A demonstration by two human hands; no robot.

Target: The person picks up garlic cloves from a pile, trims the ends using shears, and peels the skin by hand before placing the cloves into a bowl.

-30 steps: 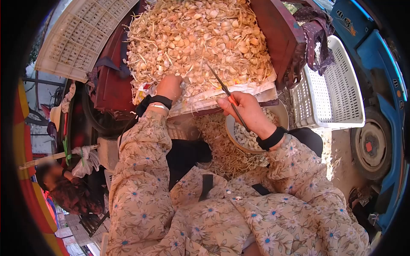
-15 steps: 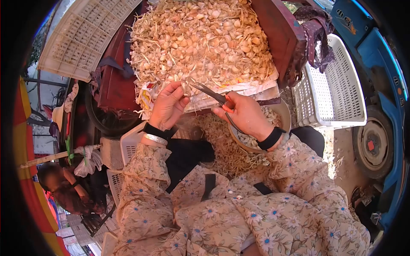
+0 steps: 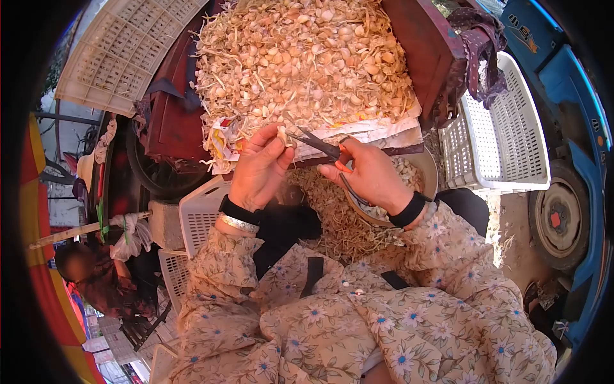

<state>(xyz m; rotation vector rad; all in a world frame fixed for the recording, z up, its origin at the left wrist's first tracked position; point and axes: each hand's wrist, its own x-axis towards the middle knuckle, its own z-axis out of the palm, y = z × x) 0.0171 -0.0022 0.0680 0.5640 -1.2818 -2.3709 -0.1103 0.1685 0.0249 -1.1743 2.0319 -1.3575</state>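
Note:
Between the thumb and fingers of my left hand [image 3: 259, 168] is a small pale garlic clove [image 3: 282, 136]. My right hand [image 3: 371, 174] grips dark-bladed scissors [image 3: 325, 146], their blades parted and pointing left, with the tips close beside the clove. Just beyond both hands, a broad heap of garlic cloves [image 3: 307, 64] with dry skins and stalks fills a dark red cart bed [image 3: 427, 57]. A white sheet [image 3: 384, 136] hangs over its near edge. Below my right hand stands a round tub [image 3: 430, 173] of cloves, partly hidden by that hand.
At the right is a white plastic basket [image 3: 511, 128] beside a blue vehicle [image 3: 585, 173]. Dry stalks and skins [image 3: 339, 221] litter the ground under my hands. A white crate [image 3: 195, 214] stands left of my knees. Another person [image 3: 105, 278] is at the lower left.
My left hand has shifted slightly right and down, bringing the clove upright near the scissor tips. My right hand stays in nearly the same place, still holding the scissors.

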